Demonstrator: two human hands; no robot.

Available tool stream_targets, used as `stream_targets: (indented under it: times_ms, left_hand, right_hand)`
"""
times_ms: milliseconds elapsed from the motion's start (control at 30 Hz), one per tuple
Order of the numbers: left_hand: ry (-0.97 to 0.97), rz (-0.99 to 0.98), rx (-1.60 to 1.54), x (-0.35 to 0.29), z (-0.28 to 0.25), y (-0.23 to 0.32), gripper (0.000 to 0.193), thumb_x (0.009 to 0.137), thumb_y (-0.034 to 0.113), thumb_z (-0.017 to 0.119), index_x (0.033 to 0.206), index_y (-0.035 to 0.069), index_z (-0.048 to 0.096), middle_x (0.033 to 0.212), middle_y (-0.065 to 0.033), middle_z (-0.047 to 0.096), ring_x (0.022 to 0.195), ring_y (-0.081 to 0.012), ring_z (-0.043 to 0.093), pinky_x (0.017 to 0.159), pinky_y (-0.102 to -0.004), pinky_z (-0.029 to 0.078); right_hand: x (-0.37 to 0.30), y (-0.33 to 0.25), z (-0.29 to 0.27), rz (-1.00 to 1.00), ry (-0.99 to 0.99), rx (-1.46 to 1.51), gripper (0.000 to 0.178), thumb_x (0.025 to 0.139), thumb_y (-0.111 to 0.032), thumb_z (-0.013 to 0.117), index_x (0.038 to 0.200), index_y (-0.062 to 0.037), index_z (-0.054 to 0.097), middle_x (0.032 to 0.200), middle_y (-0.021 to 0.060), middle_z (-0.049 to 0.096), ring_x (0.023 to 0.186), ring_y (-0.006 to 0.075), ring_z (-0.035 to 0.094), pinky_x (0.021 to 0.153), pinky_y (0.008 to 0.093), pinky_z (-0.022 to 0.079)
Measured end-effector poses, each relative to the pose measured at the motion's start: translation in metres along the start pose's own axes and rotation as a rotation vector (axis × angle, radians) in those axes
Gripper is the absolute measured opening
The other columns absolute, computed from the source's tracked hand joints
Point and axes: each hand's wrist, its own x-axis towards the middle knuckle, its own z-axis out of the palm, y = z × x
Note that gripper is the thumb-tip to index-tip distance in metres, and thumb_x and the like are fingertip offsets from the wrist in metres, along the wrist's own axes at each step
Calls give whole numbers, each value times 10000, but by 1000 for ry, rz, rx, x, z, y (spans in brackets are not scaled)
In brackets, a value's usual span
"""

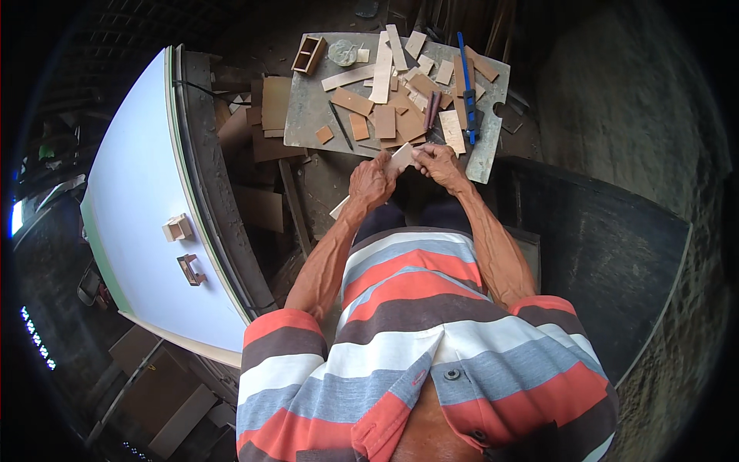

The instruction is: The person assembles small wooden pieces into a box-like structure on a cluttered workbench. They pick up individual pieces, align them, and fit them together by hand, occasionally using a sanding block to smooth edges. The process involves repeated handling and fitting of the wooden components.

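Head view: left hand (pixel 372 182) and right hand (pixel 440 163) both grip a thin wooden strip (pixel 399 159)

Single head view, fisheye, looks steeply down over striped shirt (pixel 416 346) from the wearer's head. Faces forward-down at hands (pixel 408 173) close below, grey counter (pixel 308 115) just beyond; edges bend and darken at rim.
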Motion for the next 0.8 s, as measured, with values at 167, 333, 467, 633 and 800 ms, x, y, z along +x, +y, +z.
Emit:
stream_targets:
  times_ms: [167,333,467,633,800]
  left_hand:
    - [58,-89,-18,1,-10,-42,296,830,266,631,994,21,601,808,-254,654,818,-447,630,712,-503,486]
    - [91,-154,-154,-13,-11,-93,235,852,205,613,949,-8,586,734,-169,644,681,-290,651,601,-398,504]
    - [6,-311,-291,-25,-16,-112,251,833,228,606,939,2,581,741,-223,645,745,-393,652,683,-451,491]
    - [-22,-339,-334,-25,-24,-116,245,838,229,600,939,7,576,741,-219,642,753,-388,652,686,-445,491]
    - [67,-186,-231,-13,-10,-129,188,864,166,598,909,-15,568,677,-88,620,584,-174,640,528,-317,522]
  right_hand:
    - [33,-7,35,-75,279,-545,354,813,-354,612,913,-20,671,789,217,674,742,394,650,703,470,500]
    - [66,-18,67,3,411,-810,615,729,-405,648,1109,48,480,955,288,636,911,436,631,803,523,476]
    - [83,-8,78,-58,446,-886,706,691,-398,691,1147,40,377,1036,281,574,900,436,623,783,521,486]
    - [93,-10,84,8,362,-892,770,663,-350,719,1200,36,325,1071,288,525,968,433,575,793,537,463]
    - [92,-18,94,1,376,-919,735,656,-346,709,1167,22,330,1041,290,539,925,436,593,780,529,473]
